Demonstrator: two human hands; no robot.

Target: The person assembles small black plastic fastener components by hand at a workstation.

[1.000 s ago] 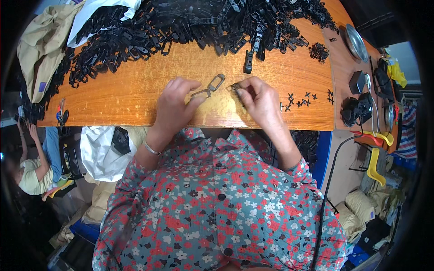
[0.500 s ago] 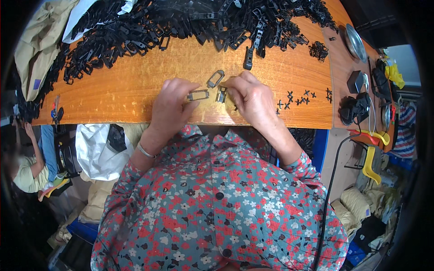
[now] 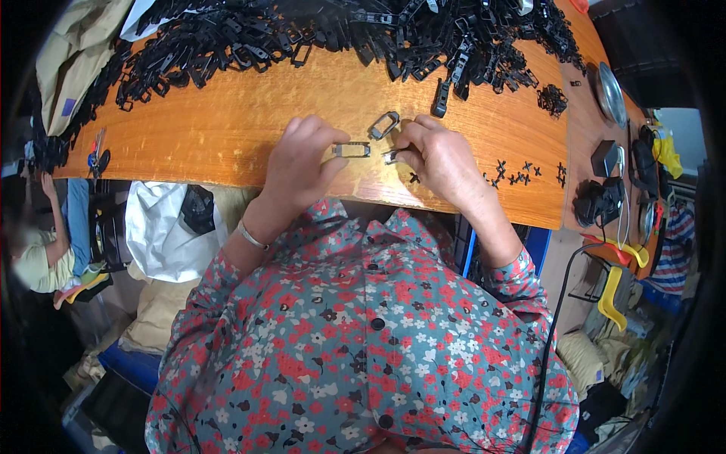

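Pinching a small grey rectangular frame (image 3: 352,150), left hand (image 3: 302,163).

- The left hand (image 3: 302,163) pinched a small grey rectangular frame piece (image 3: 352,150) between thumb and fingertips, just above the wooden table (image 3: 227,129).
- The right hand (image 3: 442,163) gripped a smaller grey part (image 3: 391,157) just beside that frame piece, the two nearly touching.
- A loose grey buckle (image 3: 384,125) lay on the table just beyond both hands.
- A large heap of black plastic parts (image 3: 340,30) covered the far edge.
- Small black cross-shaped bits (image 3: 518,175) lay scattered to the right of the right hand.
- A metal bowl (image 3: 611,83) sat further right.
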